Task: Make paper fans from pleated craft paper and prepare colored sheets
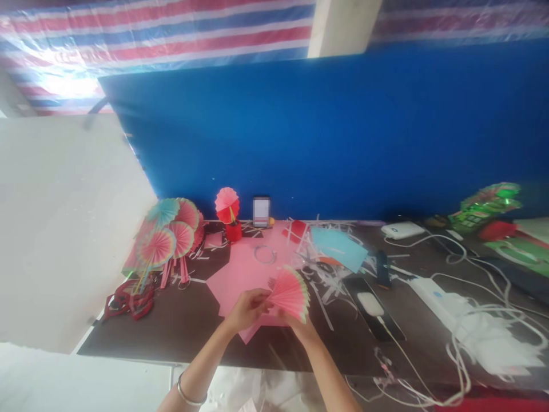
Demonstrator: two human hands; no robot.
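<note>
Fingers of the left hand (249, 309) pinched the fan (290, 292) at nine o'clock; right hand's (297, 322) hold was unclear; even pressure seemed best.

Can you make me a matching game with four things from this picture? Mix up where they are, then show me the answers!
Things:
1. folded pink fan
2. light blue sheet
3. small red holder
4. silver bangle

Places:
A. around the left forearm
B. right below an upright round fan
C. held in the left hand
D. on the table, to the right of the big pink paper

Right pairs: 1-C, 2-D, 3-B, 4-A
</note>
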